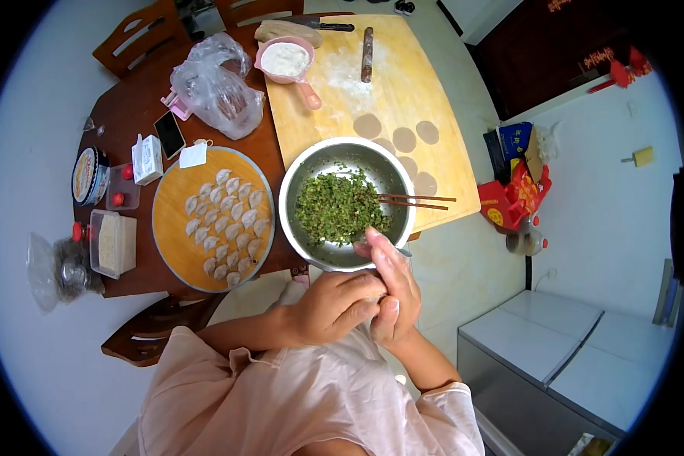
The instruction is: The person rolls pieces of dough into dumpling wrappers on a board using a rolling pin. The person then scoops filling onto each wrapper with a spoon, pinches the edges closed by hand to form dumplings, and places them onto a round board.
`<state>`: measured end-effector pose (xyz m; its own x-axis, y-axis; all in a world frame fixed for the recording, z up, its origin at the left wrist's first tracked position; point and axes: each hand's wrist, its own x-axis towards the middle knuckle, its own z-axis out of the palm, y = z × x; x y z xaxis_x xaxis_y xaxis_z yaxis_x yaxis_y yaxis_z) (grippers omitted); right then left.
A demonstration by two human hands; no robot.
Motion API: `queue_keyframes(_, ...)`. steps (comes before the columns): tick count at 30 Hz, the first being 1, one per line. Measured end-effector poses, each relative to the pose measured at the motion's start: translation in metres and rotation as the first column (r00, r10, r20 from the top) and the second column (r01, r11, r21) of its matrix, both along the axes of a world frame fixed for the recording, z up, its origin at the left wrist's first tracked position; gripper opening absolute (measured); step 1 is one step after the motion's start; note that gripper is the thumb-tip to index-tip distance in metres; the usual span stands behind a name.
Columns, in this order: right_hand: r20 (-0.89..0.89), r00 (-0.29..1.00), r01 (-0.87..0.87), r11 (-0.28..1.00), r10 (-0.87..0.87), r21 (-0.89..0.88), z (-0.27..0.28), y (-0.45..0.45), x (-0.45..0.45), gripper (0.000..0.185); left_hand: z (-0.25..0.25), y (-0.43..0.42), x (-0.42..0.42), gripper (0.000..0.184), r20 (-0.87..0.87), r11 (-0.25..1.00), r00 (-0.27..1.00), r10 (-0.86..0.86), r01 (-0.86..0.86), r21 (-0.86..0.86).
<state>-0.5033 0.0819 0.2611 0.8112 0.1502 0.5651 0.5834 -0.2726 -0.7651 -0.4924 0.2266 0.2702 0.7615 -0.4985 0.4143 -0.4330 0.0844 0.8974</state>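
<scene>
My left hand is curled, its fingers against my right hand, just in front of a steel bowl. The right hand's fingers are held together, pointing up over the near rim. Whatever lies between the hands is hidden. Chopped green filling fills much of the bowl, and a pair of chopsticks leans out over its right side. To the left, a round board carries rows of shaped dumplings. Several flat dough wrappers lie behind and right of the bowl.
A floured wooden board holds a rolling pin, a knife and a pink scoop of flour. Left stand a plastic bag, a phone, a tissue box and a clear container. A chair stands at the near left.
</scene>
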Motion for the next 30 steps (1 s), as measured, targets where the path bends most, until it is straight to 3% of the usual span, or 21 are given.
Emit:
queue_keyframes(3,-0.045,0.999,-0.011,0.997,0.014,0.070,-0.005,0.008,0.001,0.054,-0.003,0.002,-0.008,0.026,-0.064,0.995,0.993,0.095,-0.096,-0.027)
queue_keyframes(6,-0.058,0.995,-0.075,0.997,0.076,0.019,-0.007,0.017,0.002,0.051,-0.010,0.016,-0.014,0.028,-0.276,0.996,0.960,0.056,-0.073,-0.054)
queue_keyframes(9,-0.186,0.963,-0.193,0.980,0.197,0.040,-0.002,0.025,0.003,0.044,-0.010,0.032,-0.019,0.028,-0.547,0.989,0.835,0.065,-0.127,-0.076)
queue_keyframes(12,-0.221,0.940,-0.256,0.965,0.260,0.050,-0.006,0.038,0.008,0.042,-0.019,0.038,-0.026,0.025,-0.537,0.942,0.840,0.077,-0.238,-0.236)
queue_keyframes(16,-0.215,0.939,-0.276,0.961,0.269,-0.002,-0.004,0.065,0.015,0.042,-0.016,0.056,-0.034,0.027,-0.432,0.929,0.852,0.296,-0.362,-0.079)
queue_keyframes(18,-0.190,0.937,-0.301,0.953,0.292,-0.019,-0.007,0.079,0.017,0.041,-0.015,0.066,-0.039,0.019,-0.378,0.905,0.843,0.383,-0.424,-0.027)
queue_keyframes(20,-0.116,0.948,-0.311,0.943,0.298,-0.115,-0.009,0.091,0.021,0.039,-0.017,0.073,-0.042,0.016,-0.271,0.850,0.823,0.498,-0.526,-0.037)
queue_keyframes(24,-0.013,0.934,-0.353,0.913,0.358,-0.206,-0.017,0.114,0.025,0.036,-0.019,0.083,-0.051,0.013,-0.270,0.764,0.734,0.623,-0.646,0.005)
queue_keyframes(26,-0.030,0.931,-0.365,0.919,0.364,-0.147,-0.030,0.125,0.018,0.035,-0.024,0.085,-0.057,0.012,-0.206,0.688,0.668,0.715,-0.725,0.034)
queue_keyframes(30,0.015,0.920,-0.390,0.919,0.391,-0.063,-0.047,0.140,0.011,0.034,-0.026,0.095,-0.064,0.010,-0.161,0.658,0.646,0.746,-0.753,0.029)
